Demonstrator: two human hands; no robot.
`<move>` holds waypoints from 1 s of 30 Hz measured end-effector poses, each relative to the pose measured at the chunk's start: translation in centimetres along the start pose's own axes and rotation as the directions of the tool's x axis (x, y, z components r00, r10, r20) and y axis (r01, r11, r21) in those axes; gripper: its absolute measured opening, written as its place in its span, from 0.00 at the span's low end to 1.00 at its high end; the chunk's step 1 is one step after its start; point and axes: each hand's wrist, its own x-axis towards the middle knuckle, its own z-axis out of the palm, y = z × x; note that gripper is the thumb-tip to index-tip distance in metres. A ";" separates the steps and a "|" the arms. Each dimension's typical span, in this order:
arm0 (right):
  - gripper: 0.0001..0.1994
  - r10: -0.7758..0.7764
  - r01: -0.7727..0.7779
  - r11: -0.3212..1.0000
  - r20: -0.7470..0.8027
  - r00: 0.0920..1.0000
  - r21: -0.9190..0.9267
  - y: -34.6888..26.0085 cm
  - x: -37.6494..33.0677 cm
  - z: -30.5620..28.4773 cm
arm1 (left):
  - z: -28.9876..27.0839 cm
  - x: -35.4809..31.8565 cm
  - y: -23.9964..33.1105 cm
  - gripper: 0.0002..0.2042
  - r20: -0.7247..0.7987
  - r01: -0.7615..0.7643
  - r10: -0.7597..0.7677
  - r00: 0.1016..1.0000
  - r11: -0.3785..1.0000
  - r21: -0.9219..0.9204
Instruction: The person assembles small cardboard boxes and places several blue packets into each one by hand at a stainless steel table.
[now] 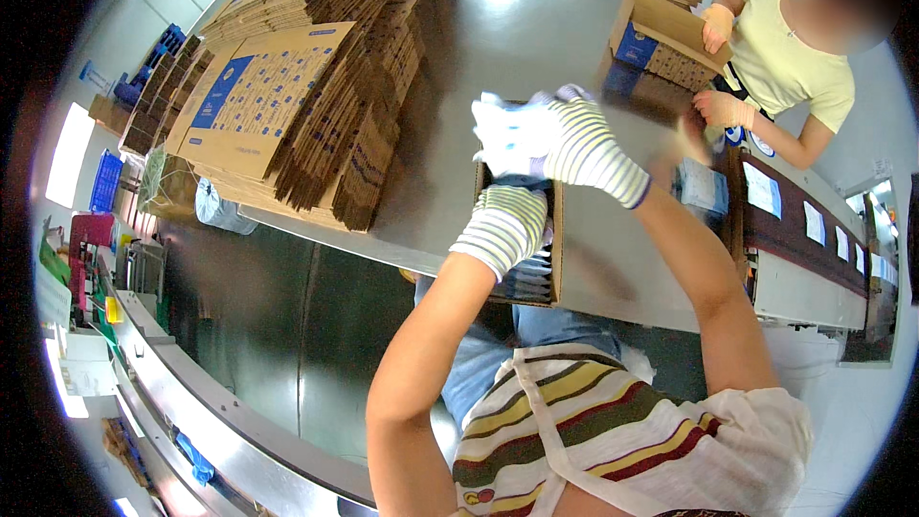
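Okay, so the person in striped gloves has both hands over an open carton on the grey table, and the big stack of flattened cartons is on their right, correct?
Not quite. The head view shows both gloved hands, left and right, over the open carton on the grey table, but the stack of flattened cartons is on their left.

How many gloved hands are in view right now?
4. The left hand is in the open box, the right hand above it; a co-worker's two hands work at another box.
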 end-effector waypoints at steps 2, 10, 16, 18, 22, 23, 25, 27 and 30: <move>0.43 0.007 0.000 0.994 0.061 0.998 -0.110 -0.8 0.1 -0.1 | -0.5 0.0 0.6 0.18 0.059 0.023 -0.025 0.998 0.999 0.043; 0.36 -0.099 0.311 0.897 -0.543 0.834 0.315 -3.7 -4.9 -5.7 | 1.3 0.8 -0.3 0.19 -0.032 -0.008 0.008 0.999 1.000 0.011; 0.18 -0.619 0.641 0.747 -0.166 0.768 0.178 -10.0 -14.2 -0.7 | 1.6 0.5 0.5 0.16 -0.042 -0.077 0.087 0.995 0.976 0.202; 0.17 -0.649 0.658 0.747 -0.112 0.753 0.095 -10.8 -15.5 1.7 | 0.2 -0.9 0.5 0.14 0.007 -0.138 0.138 0.990 0.985 0.102; 0.15 -0.481 0.531 0.842 -0.315 0.818 0.093 -10.9 -11.2 2.5 | -3.5 -4.8 -0.1 0.11 -0.379 -0.229 0.196 0.905 0.973 -0.042; 0.16 -0.399 0.454 0.859 -0.246 0.883 0.235 -8.9 -7.2 3.4 | -4.0 -5.5 -0.5 0.10 -0.505 -0.259 0.197 0.841 0.964 -0.055; 0.20 -0.297 0.285 0.954 -0.170 0.940 -0.090 -4.3 0.6 3.5 | -6.1 -6.8 -0.5 0.11 -0.686 -0.276 0.192 0.701 0.961 -0.014; 0.24 -0.216 0.042 0.783 -0.207 0.954 -0.620 3.5 9.0 4.5 | -7.1 -7.5 -0.3 0.13 -0.724 -0.208 0.193 0.662 0.976 0.069; 0.24 0.094 -0.133 0.816 -0.098 0.991 -0.562 5.6 12.8 5.4 | -5.6 -9.1 -2.3 0.14 -0.715 -0.100 0.130 0.687 0.991 0.084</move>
